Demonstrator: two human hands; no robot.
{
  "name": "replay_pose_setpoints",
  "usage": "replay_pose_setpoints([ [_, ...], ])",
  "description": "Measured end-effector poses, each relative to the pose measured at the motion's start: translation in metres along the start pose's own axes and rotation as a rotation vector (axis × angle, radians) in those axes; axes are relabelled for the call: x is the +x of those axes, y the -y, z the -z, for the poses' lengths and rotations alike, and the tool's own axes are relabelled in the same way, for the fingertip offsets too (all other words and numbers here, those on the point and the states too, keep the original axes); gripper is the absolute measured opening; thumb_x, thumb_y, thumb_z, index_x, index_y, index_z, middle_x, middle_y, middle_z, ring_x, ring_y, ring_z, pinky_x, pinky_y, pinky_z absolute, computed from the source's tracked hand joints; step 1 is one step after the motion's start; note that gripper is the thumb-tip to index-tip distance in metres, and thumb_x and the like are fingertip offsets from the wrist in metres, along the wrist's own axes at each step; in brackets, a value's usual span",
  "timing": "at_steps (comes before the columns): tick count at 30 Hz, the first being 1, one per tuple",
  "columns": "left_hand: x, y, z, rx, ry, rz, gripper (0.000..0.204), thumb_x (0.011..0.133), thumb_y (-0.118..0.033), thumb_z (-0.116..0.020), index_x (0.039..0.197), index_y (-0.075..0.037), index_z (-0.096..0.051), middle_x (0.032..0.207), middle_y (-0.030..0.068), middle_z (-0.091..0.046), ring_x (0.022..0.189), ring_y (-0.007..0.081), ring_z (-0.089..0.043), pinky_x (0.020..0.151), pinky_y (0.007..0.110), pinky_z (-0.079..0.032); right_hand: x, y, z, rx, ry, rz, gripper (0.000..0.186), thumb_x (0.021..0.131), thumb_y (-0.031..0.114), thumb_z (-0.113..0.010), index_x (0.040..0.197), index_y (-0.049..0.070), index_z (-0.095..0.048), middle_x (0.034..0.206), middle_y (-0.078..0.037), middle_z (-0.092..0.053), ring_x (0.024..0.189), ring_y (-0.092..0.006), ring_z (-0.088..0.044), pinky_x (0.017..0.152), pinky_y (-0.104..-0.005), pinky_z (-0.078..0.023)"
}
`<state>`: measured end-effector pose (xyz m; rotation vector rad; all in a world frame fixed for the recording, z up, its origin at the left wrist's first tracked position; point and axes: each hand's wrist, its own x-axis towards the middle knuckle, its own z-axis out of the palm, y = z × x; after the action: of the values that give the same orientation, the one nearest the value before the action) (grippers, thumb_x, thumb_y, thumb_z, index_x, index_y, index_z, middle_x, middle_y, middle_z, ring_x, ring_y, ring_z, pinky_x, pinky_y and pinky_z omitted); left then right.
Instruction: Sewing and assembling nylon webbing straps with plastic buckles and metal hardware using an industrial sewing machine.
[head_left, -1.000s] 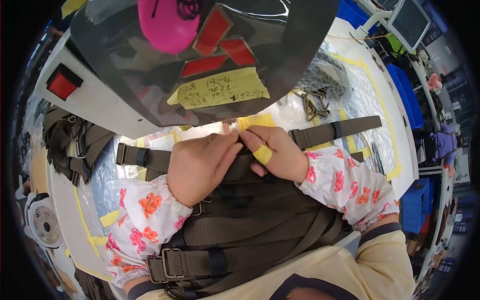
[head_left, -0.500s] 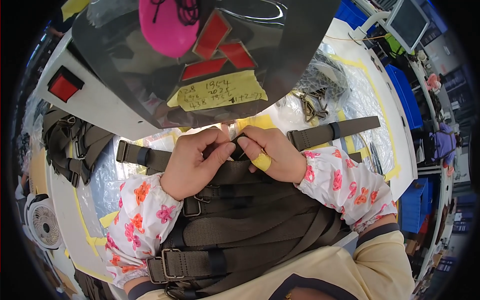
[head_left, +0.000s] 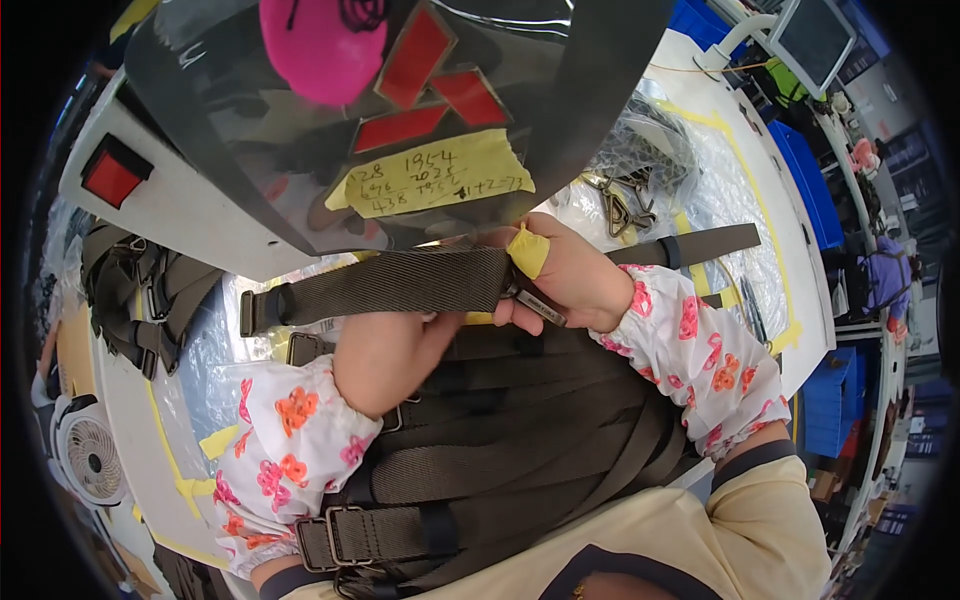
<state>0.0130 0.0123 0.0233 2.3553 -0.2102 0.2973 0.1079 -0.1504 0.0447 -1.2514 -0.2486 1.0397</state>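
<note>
A dark olive webbing strap [head_left: 400,285] stretches across in front of me, its left end with a loop and a black keeper band. My right hand [head_left: 575,268], with yellow tape on a digit, grips the strap's right part, where a metal buckle [head_left: 540,307] shows below the fingers. My left hand [head_left: 392,355] is just under the strap; its fingers are mostly hidden behind the webbing and slightly blurred, so its grip is unclear. A thick pile of similar straps [head_left: 500,420] with metal buckles lies across my lap and the table edge.
A machine with a dark clear guard [head_left: 300,150] and red switch [head_left: 117,172] stands close above my hands. More straps [head_left: 150,290] lie left. Metal hooks [head_left: 622,205] and a plastic bag [head_left: 650,145] sit at the back right. A fan [head_left: 88,455] is at far left.
The strap has been raised and pulled flat across in front of my hands. My right hand has turned and moved right and down, and a buckle now shows; my left hand has dropped beneath the strap.
</note>
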Motion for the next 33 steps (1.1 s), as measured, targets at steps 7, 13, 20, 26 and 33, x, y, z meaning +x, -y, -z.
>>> replay_pose_setpoints([
  [7,-0.003,0.025,0.006,0.346,-0.089,-0.303,0.026,0.073,-0.016,-0.068,0.098,-0.011,-0.064,0.091,0.0093,-0.061,0.081,0.0265,-0.059,0.066,0.036,-0.047,0.005,-0.007,0.017,0.077,0.087,-0.150,0.026,0.092,0.014,-0.036,0.099,-0.003,-0.055,0.067,-0.011,-0.060,0.043,-0.0147,-0.054,0.035,-0.0254,-0.042],
  [13,0.001,0.024,0.009,0.658,-0.067,-0.472,0.023,0.073,-0.012,-0.063,0.097,-0.012,-0.065,0.092,0.0070,-0.061,0.083,0.0238,-0.059,0.070,0.034,-0.047,0.001,-0.012,0.020,0.018,0.056,0.019,0.035,0.088,0.036,-0.055,0.100,0.003,-0.053,0.069,-0.008,-0.059,0.049,-0.0167,-0.055,0.047,-0.0278,-0.045],
  [20,0.013,0.013,0.008,0.729,0.146,-0.445,0.029,0.079,-0.008,-0.052,0.107,-0.012,-0.060,0.092,0.0076,-0.059,0.083,0.0232,-0.059,0.072,0.031,-0.048,0.003,-0.022,0.028,-0.933,-0.235,0.676,0.037,0.066,0.006,-0.074,0.099,0.000,-0.059,0.082,-0.012,-0.062,0.075,-0.0212,-0.063,0.071,-0.0303,-0.050],
  [26,0.018,0.009,0.005,0.684,0.196,-0.404,0.030,0.078,-0.012,-0.054,0.107,-0.011,-0.060,0.099,0.0076,-0.060,0.090,0.0247,-0.059,0.077,0.032,-0.046,0.011,-0.019,0.044,-0.938,-0.187,0.596,0.039,0.063,0.002,-0.073,0.100,0.001,-0.061,0.085,-0.012,-0.063,0.077,-0.0219,-0.063,0.070,-0.0296,-0.050],
  [33,0.017,0.003,0.014,0.688,0.220,-0.362,0.028,0.083,-0.014,-0.053,0.110,-0.009,-0.057,0.096,0.0096,-0.060,0.088,0.0253,-0.058,0.074,0.032,-0.046,0.015,-0.025,0.039,-1.235,-0.129,0.730,0.046,0.065,-0.002,-0.070,0.109,0.004,-0.058,0.095,-0.011,-0.057,0.082,-0.0277,-0.060,0.069,-0.0324,-0.049],
])
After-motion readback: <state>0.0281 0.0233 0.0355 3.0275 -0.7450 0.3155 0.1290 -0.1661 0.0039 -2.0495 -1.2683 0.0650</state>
